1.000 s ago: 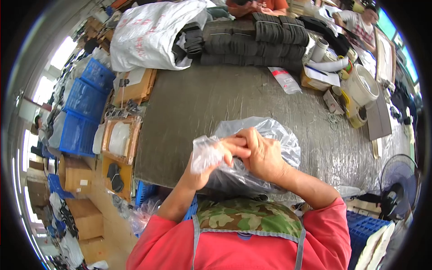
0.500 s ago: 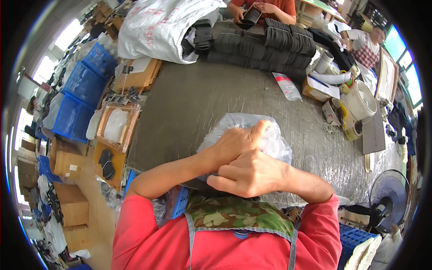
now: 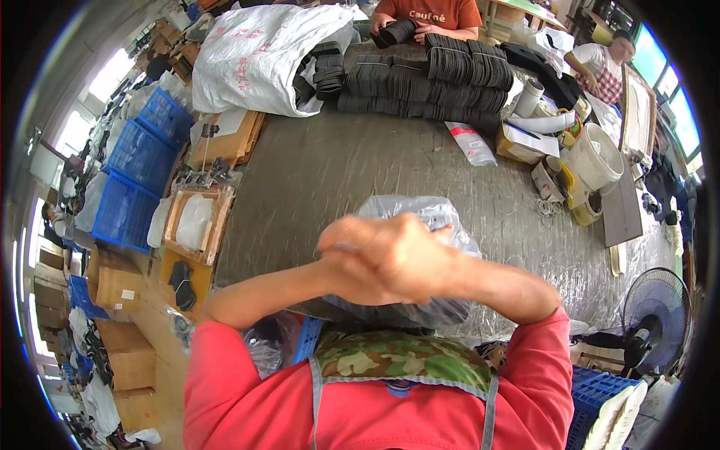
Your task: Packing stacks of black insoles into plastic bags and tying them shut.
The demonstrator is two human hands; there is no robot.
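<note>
A clear plastic bag (image 3: 431,208) with greyish contents I cannot make out lies on the near part of the dark, film-covered table. Over it my two hands cross at the wrists. My right hand (image 3: 411,247) is uppermost, reaching left, and motion smears its fingers. Beneath it lies my left hand (image 3: 364,283), whose fingers are mostly hidden behind the right one. The bag surrounds both hands on the far, right and near sides. Whether either hand grips the plastic cannot be seen.
Bundled stacks of black pieces (image 3: 420,86) line the table's far edge beside a large white sack (image 3: 259,60). A person in an orange-red shirt handles black pieces there. A white bucket (image 3: 596,159) stands right, a fan (image 3: 652,322) lower right, blue crates (image 3: 139,172) left.
My right hand has moved up and left, over my left hand. The left hand has drawn back toward me and is now largely covered. The view has shifted slightly.
</note>
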